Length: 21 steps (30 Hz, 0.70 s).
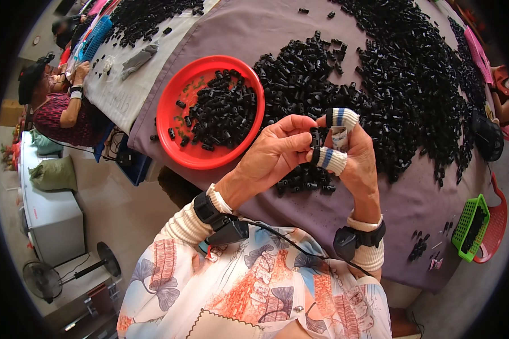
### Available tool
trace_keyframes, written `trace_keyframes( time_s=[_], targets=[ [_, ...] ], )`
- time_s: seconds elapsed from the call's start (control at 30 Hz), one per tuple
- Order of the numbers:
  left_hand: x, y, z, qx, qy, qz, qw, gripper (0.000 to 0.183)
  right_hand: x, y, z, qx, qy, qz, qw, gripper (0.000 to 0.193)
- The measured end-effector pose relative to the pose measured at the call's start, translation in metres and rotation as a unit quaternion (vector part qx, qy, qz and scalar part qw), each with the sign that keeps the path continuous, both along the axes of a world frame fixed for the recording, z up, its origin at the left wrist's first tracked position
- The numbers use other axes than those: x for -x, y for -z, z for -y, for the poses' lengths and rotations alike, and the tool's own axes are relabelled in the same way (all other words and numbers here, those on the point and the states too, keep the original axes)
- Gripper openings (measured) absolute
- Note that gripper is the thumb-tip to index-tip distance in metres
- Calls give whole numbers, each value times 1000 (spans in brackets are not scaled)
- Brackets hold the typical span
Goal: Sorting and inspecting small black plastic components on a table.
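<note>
Close in front of me, both hands meet at a small black plastic part (315,137). My left hand (264,156) is closed, its thumb and index finger pinching the part from the left. On the other side, my right hand (361,164) grips the same part, with white, blue-striped knitted covers (333,160) on its thumb and a finger. Fingers partly hide the part's shape. To the left of my hands sits a round red tray (165,125) with a heap of similar black parts (223,113). A large pile of loose black parts (300,79) spreads beyond my hands.
A purple-grey cloth (232,34) covers the table. At the right edge are a green basket (462,229) and a red basket (499,220). Another person (62,113) sits at a table on the left. A fan (42,279) stands at lower left. A cable (288,237) runs between my wrist devices.
</note>
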<state>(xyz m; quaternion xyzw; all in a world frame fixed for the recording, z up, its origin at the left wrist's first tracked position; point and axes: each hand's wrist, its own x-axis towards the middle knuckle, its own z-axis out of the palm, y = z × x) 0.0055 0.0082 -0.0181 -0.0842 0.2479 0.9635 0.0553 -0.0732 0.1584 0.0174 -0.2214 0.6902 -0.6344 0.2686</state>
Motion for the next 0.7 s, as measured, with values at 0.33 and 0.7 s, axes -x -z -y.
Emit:
trace_keyframes(
  time_s=[0.33,0.7],
  targets=[
    [2,-5,4,0,-3,-41,999,26,2,-2,-2,-25,-1,29,999,44],
    [2,-4,7,1,29,-29,999,27,8,-3,-1,-98,-71,-21,992,44]
  ],
)
